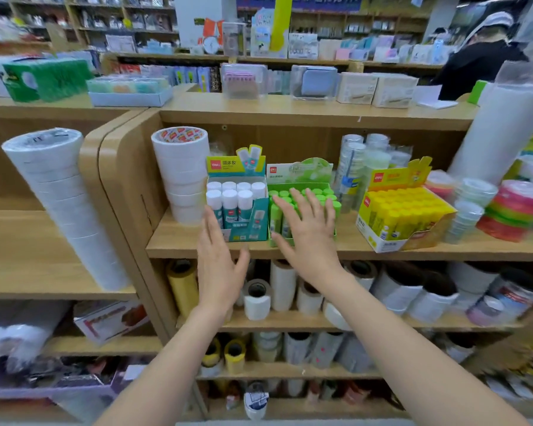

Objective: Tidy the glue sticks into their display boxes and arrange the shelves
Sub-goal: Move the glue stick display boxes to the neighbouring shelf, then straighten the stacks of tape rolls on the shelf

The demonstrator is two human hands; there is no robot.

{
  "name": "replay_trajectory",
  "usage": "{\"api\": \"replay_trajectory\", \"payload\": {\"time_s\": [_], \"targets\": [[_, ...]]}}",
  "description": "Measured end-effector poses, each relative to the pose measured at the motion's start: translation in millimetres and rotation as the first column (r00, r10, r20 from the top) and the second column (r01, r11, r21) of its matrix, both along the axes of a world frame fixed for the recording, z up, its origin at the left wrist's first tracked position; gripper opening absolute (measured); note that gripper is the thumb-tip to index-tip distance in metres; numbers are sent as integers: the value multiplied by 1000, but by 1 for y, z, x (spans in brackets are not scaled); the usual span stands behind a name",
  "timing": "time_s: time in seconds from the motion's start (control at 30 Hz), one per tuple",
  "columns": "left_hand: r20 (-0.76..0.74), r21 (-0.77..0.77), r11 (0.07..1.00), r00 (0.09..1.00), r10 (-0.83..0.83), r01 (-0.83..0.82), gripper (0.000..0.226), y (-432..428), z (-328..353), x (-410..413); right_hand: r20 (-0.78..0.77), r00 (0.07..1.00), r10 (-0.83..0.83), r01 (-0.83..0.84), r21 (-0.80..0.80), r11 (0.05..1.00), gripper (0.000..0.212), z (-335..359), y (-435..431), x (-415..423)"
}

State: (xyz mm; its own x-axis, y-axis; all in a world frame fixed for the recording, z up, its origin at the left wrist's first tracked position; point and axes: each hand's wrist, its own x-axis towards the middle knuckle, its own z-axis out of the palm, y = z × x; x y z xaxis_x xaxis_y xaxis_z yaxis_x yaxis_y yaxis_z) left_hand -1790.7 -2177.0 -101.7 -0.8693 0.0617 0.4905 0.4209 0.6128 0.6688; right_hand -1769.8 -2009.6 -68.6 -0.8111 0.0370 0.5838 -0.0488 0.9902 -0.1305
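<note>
Glue stick boxes point(302, 207) on shelf; both hands point(309, 232) open, empty.

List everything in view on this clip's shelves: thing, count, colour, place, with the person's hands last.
teal glue-stick box: one, white caps, middle shelf, left of the three boxes
green glue-stick box: one, green caps, centre, partly behind the right hand
yellow glue-stick box: one, yellow caps, right, turned at an angle
white tape stack: one, left of the teal box
clear tape rolls: several, behind the boxes
coloured tape rolls: stack, pink and green, far right
paper rolls: many, mostly white, shelf below
left hand: open, empty
right hand: open, empty
</note>
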Motion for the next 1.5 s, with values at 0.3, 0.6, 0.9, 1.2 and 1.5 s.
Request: {"api": "replay_trajectory", "payload": {"time_s": [0.3, 0.6, 0.9, 1.2, 1.5], "targets": [[46, -91, 995, 998, -33, 37, 99, 20, 10, -7, -23, 999, -26, 26, 3, 1000, 69, 1, 31, -16], [87, -131, 987, 993, -83, 94, 99, 19, 17, -36, -5, 997, -72, 72, -23, 997, 68, 0, 28, -34], [-165, -154, 981, 982, 94, -120, 85, 41, 30, -20, -136, 977, 163, -202, -354, 913, 64, 17, 38, -16], [-381, -317, 897, 825, -418, 308, 49, 177, 53, 29, -460, 885, -75, -176, -478, 860, 33, 50, 156, 66], [-376, -451, 893, 908, -184, -6, 42, 300, 42, 58, -104, 967, -233, 196, -284, 939, 57, 12, 318, 101]]}}
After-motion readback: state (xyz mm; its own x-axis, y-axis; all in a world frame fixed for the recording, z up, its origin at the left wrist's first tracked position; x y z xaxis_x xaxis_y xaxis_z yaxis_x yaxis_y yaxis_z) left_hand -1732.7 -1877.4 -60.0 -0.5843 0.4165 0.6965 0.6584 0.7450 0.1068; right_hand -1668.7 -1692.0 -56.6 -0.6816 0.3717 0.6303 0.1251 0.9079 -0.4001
